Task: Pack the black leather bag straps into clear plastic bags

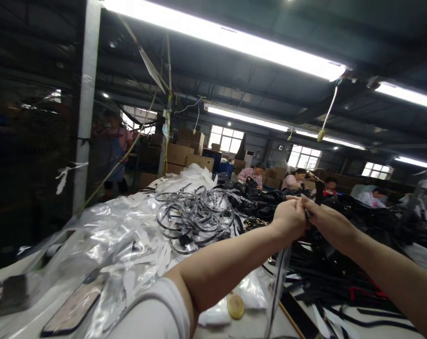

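Note:
My left hand (291, 217) is closed at chest height over the table. Below it hangs a thin dark strap in a clear plastic sleeve (278, 282), its top end inside my fingers. Touching it, my right hand (328, 223) has its fingertips pinched together at the same spot. What lies between the right fingertips is mostly hidden. Behind and to the left of my hands is a heap of coiled black straps in clear plastic (199, 214). Many loose black straps (326, 278) lie under my right forearm.
Clear plastic bags (117, 230) cover the table's left side, near a phone (74, 306). A yellow round object (235, 306) lies in front of me. Several people (252, 175) sit beyond the black pile; another person (117, 150) stands at left behind a post (86, 103). Cartons (178, 154) are stacked behind.

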Demonstrator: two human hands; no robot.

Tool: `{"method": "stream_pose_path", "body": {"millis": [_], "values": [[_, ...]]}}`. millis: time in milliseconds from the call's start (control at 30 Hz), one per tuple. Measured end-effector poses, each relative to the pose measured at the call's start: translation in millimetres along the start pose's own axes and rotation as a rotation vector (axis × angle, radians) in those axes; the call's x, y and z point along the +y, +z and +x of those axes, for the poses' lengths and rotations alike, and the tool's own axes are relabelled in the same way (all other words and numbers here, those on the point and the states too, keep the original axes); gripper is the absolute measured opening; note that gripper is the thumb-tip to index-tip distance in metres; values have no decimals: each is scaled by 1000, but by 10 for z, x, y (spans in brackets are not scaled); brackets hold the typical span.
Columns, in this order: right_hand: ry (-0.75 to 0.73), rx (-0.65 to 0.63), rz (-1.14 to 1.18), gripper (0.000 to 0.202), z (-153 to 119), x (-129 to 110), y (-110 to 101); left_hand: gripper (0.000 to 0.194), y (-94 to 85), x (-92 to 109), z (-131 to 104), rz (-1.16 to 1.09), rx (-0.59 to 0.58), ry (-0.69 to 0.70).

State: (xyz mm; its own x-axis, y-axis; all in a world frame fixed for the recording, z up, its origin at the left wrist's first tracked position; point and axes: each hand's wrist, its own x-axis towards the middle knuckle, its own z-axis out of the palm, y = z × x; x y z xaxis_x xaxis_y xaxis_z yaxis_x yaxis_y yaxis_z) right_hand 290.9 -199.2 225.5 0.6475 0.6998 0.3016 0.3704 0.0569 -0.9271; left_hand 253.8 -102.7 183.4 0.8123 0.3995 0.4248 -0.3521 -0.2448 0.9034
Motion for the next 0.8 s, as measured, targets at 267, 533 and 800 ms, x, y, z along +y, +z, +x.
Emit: {"method": "stream_pose_path", "body": {"millis": [267,533,800], "values": [[-134,202,12,39,155,-402,-172,45,-40,103,-49,-70,-33,20],[-13,-3,91,44,32,-240,270,50,-149,150,52,61,36,133],[377,-516,-131,48,-896,512,529,41,-689,201,-116,-264,116,50]]}}
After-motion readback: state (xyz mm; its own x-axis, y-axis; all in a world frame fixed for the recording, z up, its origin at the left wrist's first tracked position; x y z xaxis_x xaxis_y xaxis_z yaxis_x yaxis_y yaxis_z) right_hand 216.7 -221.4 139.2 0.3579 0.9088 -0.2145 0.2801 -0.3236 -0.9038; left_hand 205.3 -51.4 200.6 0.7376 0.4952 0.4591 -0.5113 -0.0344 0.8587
